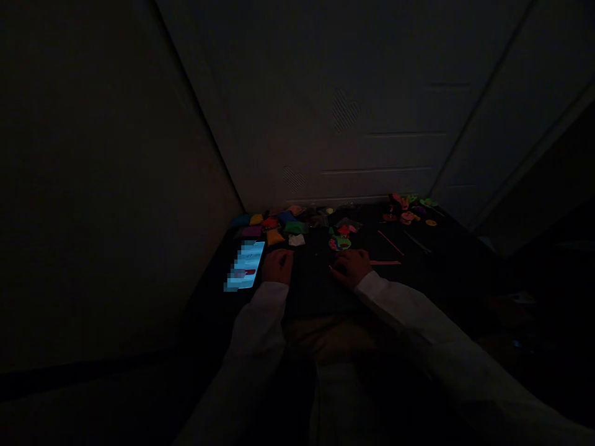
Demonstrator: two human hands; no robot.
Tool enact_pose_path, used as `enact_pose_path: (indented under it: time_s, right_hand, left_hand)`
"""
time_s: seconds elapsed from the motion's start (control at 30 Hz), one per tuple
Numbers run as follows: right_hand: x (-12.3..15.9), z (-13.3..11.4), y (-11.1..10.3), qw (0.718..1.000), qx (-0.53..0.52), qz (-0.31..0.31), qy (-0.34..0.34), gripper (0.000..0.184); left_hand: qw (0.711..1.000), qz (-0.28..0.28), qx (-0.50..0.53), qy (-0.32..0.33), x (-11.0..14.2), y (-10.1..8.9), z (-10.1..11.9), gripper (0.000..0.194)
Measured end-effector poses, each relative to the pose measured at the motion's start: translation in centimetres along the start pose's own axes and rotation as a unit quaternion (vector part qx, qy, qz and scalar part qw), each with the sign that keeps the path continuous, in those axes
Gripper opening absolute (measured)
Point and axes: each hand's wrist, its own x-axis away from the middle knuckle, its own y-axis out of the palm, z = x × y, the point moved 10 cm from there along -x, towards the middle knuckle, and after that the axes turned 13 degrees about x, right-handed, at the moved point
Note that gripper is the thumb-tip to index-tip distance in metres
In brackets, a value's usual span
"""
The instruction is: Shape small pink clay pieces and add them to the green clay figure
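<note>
The scene is very dark. My left hand (277, 266) rests on a dark table (418, 272) with its fingers curled, just right of a lit phone (246, 265). My right hand (352, 267) lies on a dark mat (313, 279) with its fingers bent; a thin pink tip shows at them, too dim to name. A small round coloured piece (339, 243) sits just beyond my right hand. Both arms wear pale long sleeves.
Several small coloured packets (274, 224) lie in a cluster at the table's far left. More bright little pieces (409, 210) sit at the far right. Thin sticks (390, 243) lie right of centre. Pale walls close in behind and at both sides.
</note>
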Motion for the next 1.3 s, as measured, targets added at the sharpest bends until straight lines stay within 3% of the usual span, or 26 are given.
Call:
enact_pose_path:
  time_s: [0.27, 0.43, 0.6, 0.73, 0.87, 1.0, 1.1, 1.23, 1.3]
  right_hand:
    - [1.9, -1.1, -0.3, 0.999, 0.032, -0.013, -0.038, 0.05]
    - [2.4, -2.5, 0.0, 0.993, 0.049, -0.038, -0.096, 0.053]
    - [2.1, -1.3, 0.0, 0.995, 0.078, -0.05, -0.038, 0.056]
    - [2.2, -2.2, -0.1, 0.993, 0.067, -0.054, -0.083, 0.056]
    - [2.1, -1.4, -0.1, 0.995, 0.07, -0.055, -0.044, 0.058]
    - [2.3, -2.3, 0.0, 0.993, 0.06, -0.054, -0.092, 0.057]
    - [2.2, -1.6, 0.0, 0.995, 0.065, -0.049, -0.056, 0.06]
    - [2.3, -2.5, 0.0, 0.992, 0.057, -0.05, -0.097, 0.056]
    - [2.3, -2.1, 0.0, 0.994, 0.058, -0.055, -0.079, 0.057]
  left_hand:
    - [1.0, -0.001, 0.002, -0.002, 0.1, 0.0, 0.1, 0.025]
    - [1.0, -0.001, -0.001, -0.008, 0.1, 0.0, 0.2, 0.026]
    - [1.0, -0.006, -0.009, -0.008, 0.1, 0.1, 0.7, 0.025]
    - [1.0, -0.011, -0.015, -0.007, 0.1, 0.3, 0.9, 0.023]
    - [1.0, -0.009, -0.02, -0.009, 0.0, 0.4, 0.8, 0.022]
    - [1.0, -0.013, -0.022, -0.008, 0.1, 0.4, 0.9, 0.022]
    - [1.0, -0.014, -0.024, -0.011, 0.1, 0.4, 0.9, 0.022]
    - [0.999, -0.019, -0.024, -0.013, 0.2, 0.5, 1.0, 0.023]
    - [0.999, -0.022, -0.024, -0.014, 0.2, 0.6, 1.0, 0.022]
